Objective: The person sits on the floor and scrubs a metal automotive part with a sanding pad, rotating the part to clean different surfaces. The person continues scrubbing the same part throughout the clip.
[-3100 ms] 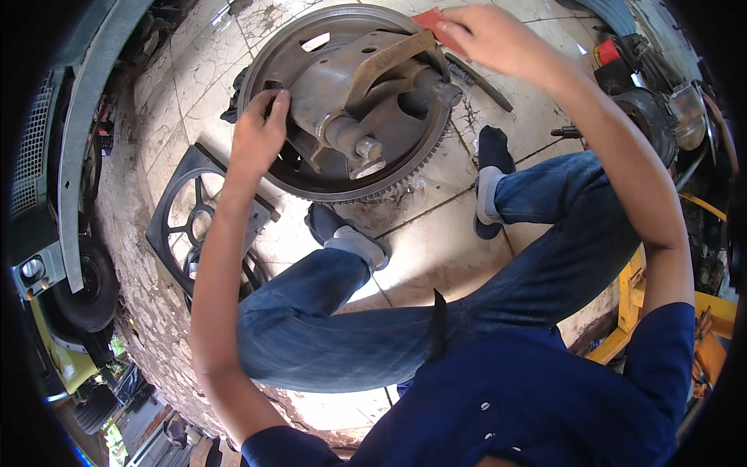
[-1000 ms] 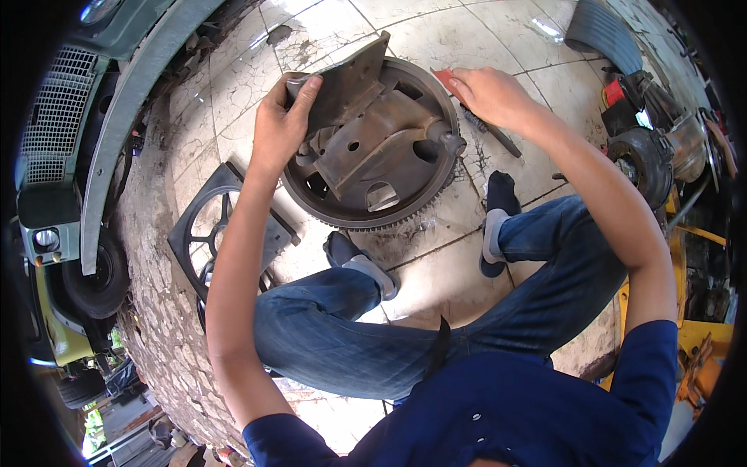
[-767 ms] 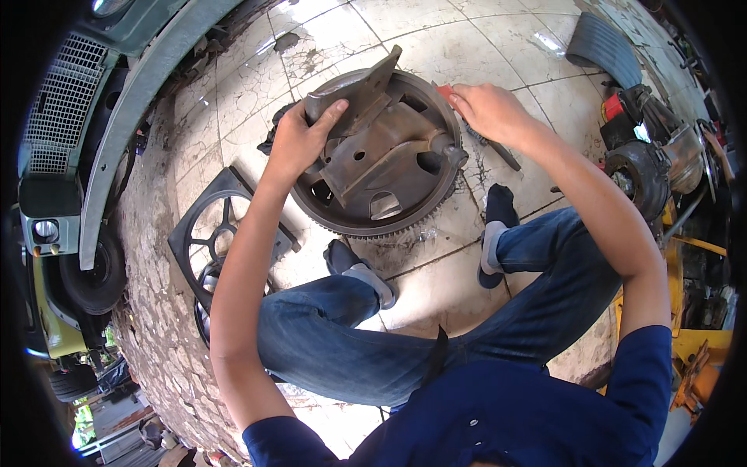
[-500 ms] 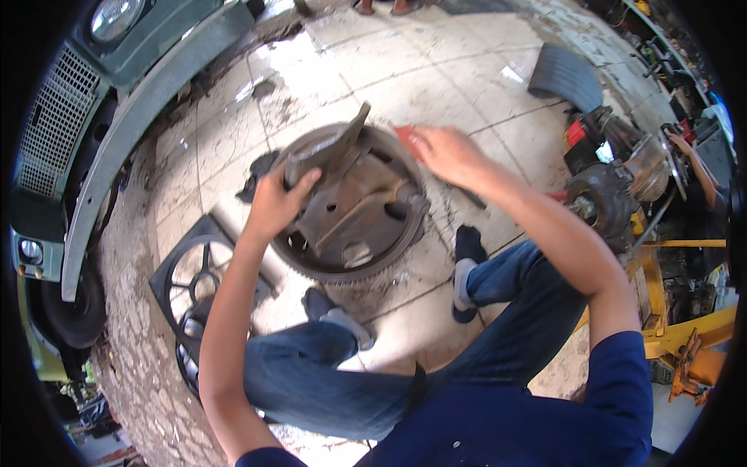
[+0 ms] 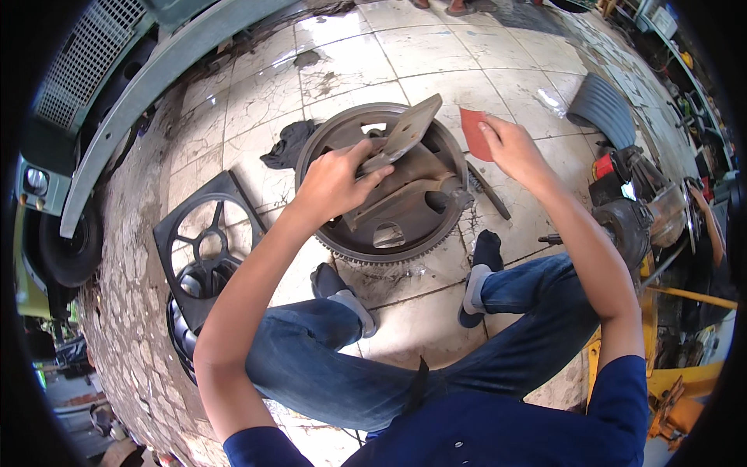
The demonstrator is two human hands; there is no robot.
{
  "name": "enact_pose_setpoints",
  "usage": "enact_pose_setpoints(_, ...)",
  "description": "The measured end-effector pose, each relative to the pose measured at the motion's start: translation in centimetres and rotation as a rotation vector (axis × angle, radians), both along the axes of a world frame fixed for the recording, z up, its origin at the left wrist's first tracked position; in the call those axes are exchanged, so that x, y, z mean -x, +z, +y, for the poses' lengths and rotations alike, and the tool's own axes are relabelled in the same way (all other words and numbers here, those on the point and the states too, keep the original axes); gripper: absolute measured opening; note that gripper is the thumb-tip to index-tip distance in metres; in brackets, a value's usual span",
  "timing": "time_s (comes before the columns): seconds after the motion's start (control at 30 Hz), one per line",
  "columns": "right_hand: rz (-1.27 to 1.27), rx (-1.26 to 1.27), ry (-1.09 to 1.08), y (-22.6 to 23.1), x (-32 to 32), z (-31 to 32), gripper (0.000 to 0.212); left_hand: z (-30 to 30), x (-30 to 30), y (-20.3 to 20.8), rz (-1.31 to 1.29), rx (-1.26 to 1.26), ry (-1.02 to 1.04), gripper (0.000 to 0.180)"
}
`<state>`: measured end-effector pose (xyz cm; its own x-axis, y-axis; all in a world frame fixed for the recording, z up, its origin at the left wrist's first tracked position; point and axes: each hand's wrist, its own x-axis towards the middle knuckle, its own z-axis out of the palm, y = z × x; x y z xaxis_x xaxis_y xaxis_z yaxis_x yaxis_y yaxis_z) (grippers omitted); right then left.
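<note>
My left hand (image 5: pixel 334 183) is closed round a curved metal brake shoe (image 5: pixel 414 128), which it holds tilted up over a large round flywheel (image 5: pixel 408 187). Rivet holes show along the shoe's lining face. A piece of red sandpaper (image 5: pixel 473 134) is pinched in my right hand (image 5: pixel 515 152), just right of the flywheel's rim and apart from the shoe. The flywheel lies on the tiled floor in front of my feet; teeth show along its near edge, and its face has several openings. My left fingertips are partly hidden by the shoe.
A black rag (image 5: pixel 289 145) and a dark metal bar (image 5: pixel 490 191) lie beside the flywheel. At the left are a black spoked frame (image 5: pixel 167 231) and a vehicle's bumper (image 5: pixel 148 86). A ribbed grey panel (image 5: pixel 599 109), greasy machinery (image 5: pixel 622 222) and another person's arm (image 5: pixel 712 222) are at the right.
My right hand has drawn away from the brake shoe to the right, bringing the sandpaper into fuller view. The shoe has turned, showing its face with holes. The whole view has shifted.
</note>
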<state>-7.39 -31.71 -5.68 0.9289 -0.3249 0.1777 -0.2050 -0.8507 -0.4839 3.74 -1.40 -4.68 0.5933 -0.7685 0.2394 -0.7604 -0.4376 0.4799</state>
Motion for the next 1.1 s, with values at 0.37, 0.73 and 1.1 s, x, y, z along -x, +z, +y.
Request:
enact_pose_setpoints(0.37,0.231,-0.575,0.301,4.4,0.9,6.5,0.039,0.2,-2.7,0.4,0.382,0.118,0.089,0.052)
enact_pose_setpoints(0.73,-0.273,0.510,0.509,1.3,-0.9,7.0,0.072,1.1,-3.2,-0.3,0.330,-0.028,-0.212,0.045)
enact_pose_setpoints(1.1,0.008,0.263,0.662,-1.6,-0.9,6.5,0.047,4.9,-6.6,-0.6,0.345,0.022,0.302,0.041)
